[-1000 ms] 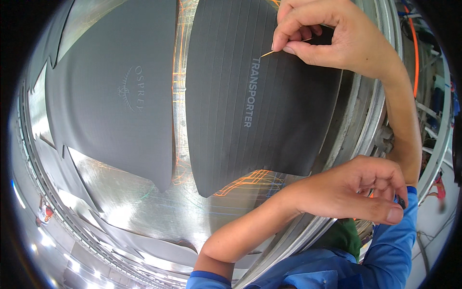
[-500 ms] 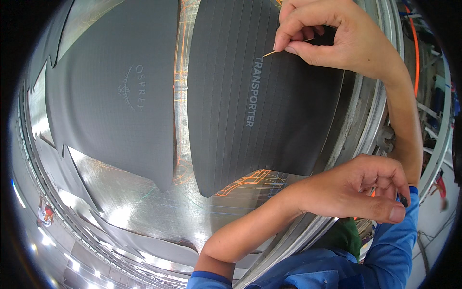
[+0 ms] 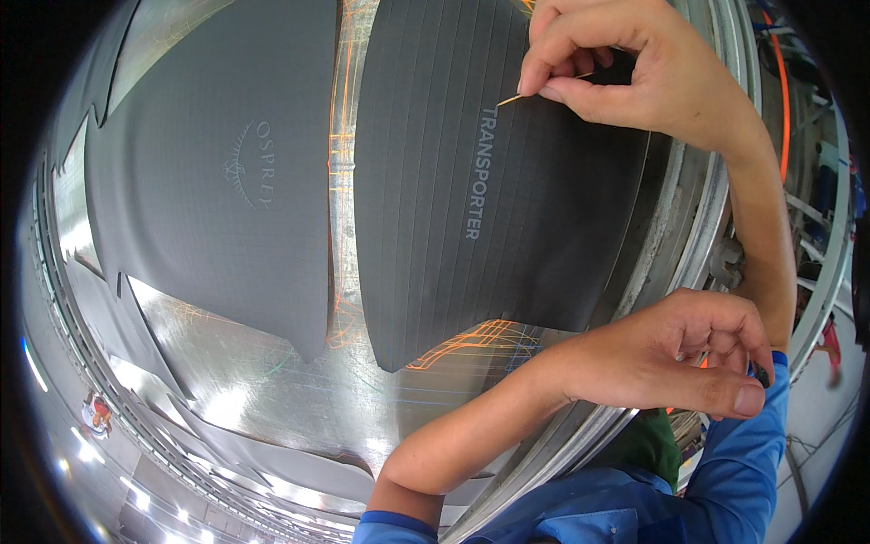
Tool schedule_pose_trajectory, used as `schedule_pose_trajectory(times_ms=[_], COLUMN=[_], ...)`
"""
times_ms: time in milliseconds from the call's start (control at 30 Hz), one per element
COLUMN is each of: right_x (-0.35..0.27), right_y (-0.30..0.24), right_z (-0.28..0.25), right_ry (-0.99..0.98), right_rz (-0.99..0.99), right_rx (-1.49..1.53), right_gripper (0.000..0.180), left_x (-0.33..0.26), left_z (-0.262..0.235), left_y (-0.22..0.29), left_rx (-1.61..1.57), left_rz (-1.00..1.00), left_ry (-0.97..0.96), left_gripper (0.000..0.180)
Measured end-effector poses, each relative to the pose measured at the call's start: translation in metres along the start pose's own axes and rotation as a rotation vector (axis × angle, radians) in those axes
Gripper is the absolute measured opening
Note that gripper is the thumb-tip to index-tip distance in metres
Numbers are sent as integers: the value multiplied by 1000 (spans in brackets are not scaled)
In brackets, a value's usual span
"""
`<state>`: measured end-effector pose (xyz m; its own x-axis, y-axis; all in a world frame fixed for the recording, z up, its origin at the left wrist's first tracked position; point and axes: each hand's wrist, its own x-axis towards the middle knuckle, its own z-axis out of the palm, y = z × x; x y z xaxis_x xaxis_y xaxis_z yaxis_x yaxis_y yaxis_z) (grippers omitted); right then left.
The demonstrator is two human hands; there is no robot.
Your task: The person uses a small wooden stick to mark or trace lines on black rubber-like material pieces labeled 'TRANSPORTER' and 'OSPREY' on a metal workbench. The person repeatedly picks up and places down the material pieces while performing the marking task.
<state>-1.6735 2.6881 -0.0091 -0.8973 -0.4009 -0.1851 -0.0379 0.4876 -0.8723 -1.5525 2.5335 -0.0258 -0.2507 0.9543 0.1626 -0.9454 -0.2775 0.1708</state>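
My right hand (image 3: 625,77) pinches a thin pale toothpick-like stick (image 3: 509,100) between thumb and forefinger. Its tip meets or hovers just over the upper end of grey lettering (image 3: 481,172) on a dark, ribbed fabric panel (image 3: 412,199); contact cannot be made out. Nearer my body, my left hand (image 3: 680,358) is held above the table's edge with fingers curled. A small dark piece (image 3: 759,375) shows at its fingertips, too little of it visible to name. Left of the ribbed panel lies a second dark panel (image 3: 199,218) with a faint logo.
Both panels lie on a shiny metal table (image 3: 362,399) marked with orange and blue lines. Metal rails (image 3: 666,222) run along its near right edge. More grey panels (image 3: 263,462) lie around the far left side. An orange hose (image 3: 781,100) hangs at right; a distant person (image 3: 96,415) is at lower left.
My hands and the stick hold almost the same position, with the stick's tip still by the lettering's upper end. The distant person at lower left has shifted slightly to the right.
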Motion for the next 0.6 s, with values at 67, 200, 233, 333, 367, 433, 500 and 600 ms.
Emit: schedule_pose_trajectory(times_ms=[67,200,233,333,367,433,500,600], right_x=[-1,-3,-4,-3,-3,-2,0,-1], right_y=[9,-4,-4,-4,-3,3,2,-6], right_z=[4,5,5,4,4,3,4,4], right_ry=[29,44,44,37,31,20,16,13], right_rz=[-51,-63,-68,-73,-71,-62,-52,-41], right_rx=[26,-65,-68,-79,-70,-41,-37,-54], right_gripper=[11,11,11,11,11,11,11,11], left_x=[0,0,0,-1,-1,-1,-2,-2], left_z=[0,0,0,-1,-1,-1,-1,-2], left_y=[0,1,1,4,4,6,8,9], left_rx=[4,4,2,1,5,12,20,23], left_rz=[6,8,-27,-102,-105,-114,-122,-123], left_ry=[2,-2,-6,-13,-13,-13,-11,-11], left_gripper=[34,33,36,42,41,41,41,42])
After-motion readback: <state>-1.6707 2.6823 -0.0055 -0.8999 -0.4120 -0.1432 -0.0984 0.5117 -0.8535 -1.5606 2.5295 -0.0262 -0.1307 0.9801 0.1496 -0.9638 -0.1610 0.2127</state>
